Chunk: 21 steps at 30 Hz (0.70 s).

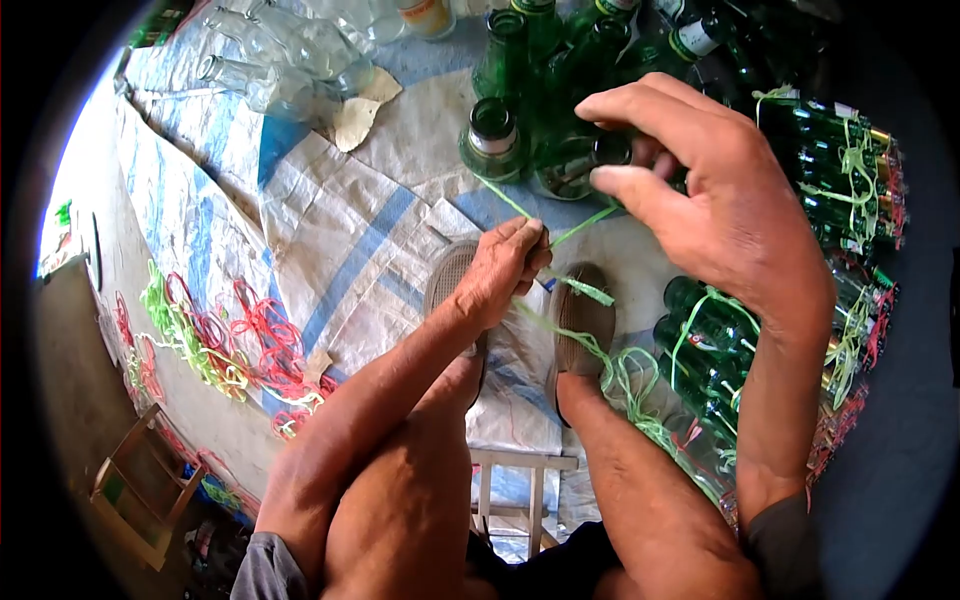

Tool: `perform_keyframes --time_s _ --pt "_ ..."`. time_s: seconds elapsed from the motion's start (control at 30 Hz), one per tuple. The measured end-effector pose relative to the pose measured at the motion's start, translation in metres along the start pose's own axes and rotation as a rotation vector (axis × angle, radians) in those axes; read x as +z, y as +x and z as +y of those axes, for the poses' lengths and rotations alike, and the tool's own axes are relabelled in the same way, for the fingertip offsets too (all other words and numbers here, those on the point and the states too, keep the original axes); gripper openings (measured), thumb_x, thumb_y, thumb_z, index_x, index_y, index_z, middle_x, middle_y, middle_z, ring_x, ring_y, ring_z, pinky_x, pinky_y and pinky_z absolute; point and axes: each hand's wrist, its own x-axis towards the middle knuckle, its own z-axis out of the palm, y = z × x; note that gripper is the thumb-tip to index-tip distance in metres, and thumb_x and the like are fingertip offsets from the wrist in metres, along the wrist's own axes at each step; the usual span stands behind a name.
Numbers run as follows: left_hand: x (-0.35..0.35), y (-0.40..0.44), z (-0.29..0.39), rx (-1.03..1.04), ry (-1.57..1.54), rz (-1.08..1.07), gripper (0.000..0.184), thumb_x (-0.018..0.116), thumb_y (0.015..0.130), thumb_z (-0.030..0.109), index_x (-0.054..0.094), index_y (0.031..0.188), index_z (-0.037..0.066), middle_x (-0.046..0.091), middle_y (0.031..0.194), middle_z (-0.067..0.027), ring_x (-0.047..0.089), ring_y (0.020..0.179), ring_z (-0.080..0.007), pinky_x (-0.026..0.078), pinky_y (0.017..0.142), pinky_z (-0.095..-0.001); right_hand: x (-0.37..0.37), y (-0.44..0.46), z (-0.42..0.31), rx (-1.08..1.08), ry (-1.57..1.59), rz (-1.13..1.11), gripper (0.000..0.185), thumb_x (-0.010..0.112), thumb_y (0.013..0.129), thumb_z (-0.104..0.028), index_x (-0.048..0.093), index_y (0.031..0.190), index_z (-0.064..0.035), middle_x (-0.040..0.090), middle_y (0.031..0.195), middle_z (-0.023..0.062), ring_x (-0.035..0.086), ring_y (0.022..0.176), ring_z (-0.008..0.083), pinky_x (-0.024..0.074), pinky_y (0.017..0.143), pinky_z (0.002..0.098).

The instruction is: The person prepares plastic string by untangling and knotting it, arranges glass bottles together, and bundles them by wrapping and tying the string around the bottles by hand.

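Observation:
Green twine runs out from my left hand, whose fingers are pinched round it above my shoes. Two strands stretch up from that pinch toward a group of upright green glass bottles. My right hand is raised beside the bottles, thumb and fingers apart around the dark mouth of one bottle; whether it touches the glass I cannot tell. A loose tail of the twine hangs below my left hand and trails to a tangle by my right leg.
Clear bottles lie at the upper left near a torn paper scrap. Bundles of tied green bottles fill the right side. Red and green twine is heaped at left, near a wooden stool. Woven sheeting covers the floor.

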Motion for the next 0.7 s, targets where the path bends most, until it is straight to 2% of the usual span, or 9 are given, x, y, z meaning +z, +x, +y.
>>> perform_keyframes --time_s 0.07,0.2,0.27,0.37,0.47,0.57,0.7 --pt "-0.001 0.000 -0.001 0.001 -0.005 -0.001 0.027 0.049 0.108 0.033 0.053 0.090 0.014 0.045 0.070 0.0063 0.030 0.055 -0.0043 0.025 0.049 -0.0226 -0.006 0.003 -0.001 0.017 -0.028 0.058 0.029 0.072 0.085 0.003 0.069 0.114 -0.0002 0.063 0.094 0.0056 0.057 0.071 0.0126 0.0468 0.065 0.0252" --pt "-0.003 0.001 -0.003 -0.009 -0.013 0.000 0.027 0.050 0.109 0.033 0.053 0.090 0.014 0.046 0.071 0.0060 0.031 0.056 -0.0041 0.025 0.049 -0.0224 -0.003 0.032 0.000 -0.029 -0.229 0.318 0.042 0.075 0.085 -0.003 0.066 0.126 -0.0038 0.067 0.101 0.0101 0.061 0.079 0.0215 0.0507 0.070 0.0319" --pt "-0.004 0.002 -0.005 0.001 -0.005 0.004 0.027 0.050 0.109 0.033 0.053 0.090 0.014 0.047 0.071 0.0060 0.031 0.056 -0.0040 0.026 0.049 -0.0224 -0.001 0.038 0.011 -0.031 -0.246 0.269 0.042 0.075 0.086 -0.008 0.065 0.127 -0.0046 0.067 0.102 0.0140 0.064 0.081 0.0292 0.0516 0.073 0.0385" --pt "-0.003 0.002 -0.005 -0.007 -0.017 0.001 0.027 0.050 0.109 0.033 0.053 0.090 0.014 0.046 0.071 0.0065 0.031 0.056 -0.0037 0.025 0.049 -0.0219 0.008 0.048 0.039 -0.129 -0.344 0.248 0.036 0.075 0.088 -0.013 0.065 0.121 -0.0028 0.068 0.100 0.0182 0.065 0.084 0.0374 0.0511 0.074 0.0433" --pt "-0.003 0.002 -0.003 -0.013 -0.024 0.000 0.026 0.050 0.109 0.032 0.053 0.090 0.014 0.045 0.070 0.0068 0.030 0.055 -0.0035 0.025 0.049 -0.0217 0.010 0.054 0.039 -0.034 -0.308 0.137 0.028 0.074 0.089 -0.015 0.064 0.112 -0.0004 0.067 0.097 0.0204 0.064 0.084 0.0411 0.0509 0.075 0.0448" --pt "-0.002 0.002 -0.003 -0.010 -0.026 0.003 0.026 0.050 0.108 0.032 0.053 0.090 0.014 0.044 0.070 0.0071 0.029 0.055 -0.0035 0.024 0.049 -0.0217 0.009 0.053 0.033 0.002 -0.284 0.122 0.025 0.073 0.089 -0.013 0.063 0.107 0.0008 0.066 0.096 0.0201 0.064 0.083 0.0408 0.0504 0.075 0.0454" --pt "-0.002 0.003 -0.004 -0.009 -0.030 0.005 0.026 0.050 0.108 0.032 0.053 0.090 0.014 0.043 0.069 0.0072 0.029 0.054 -0.0035 0.024 0.048 -0.0219 0.008 0.050 0.035 -0.026 -0.273 0.104 0.023 0.071 0.088 -0.009 0.064 0.107 0.0010 0.065 0.096 0.0195 0.064 0.081 0.0403 0.0495 0.074 0.0455"
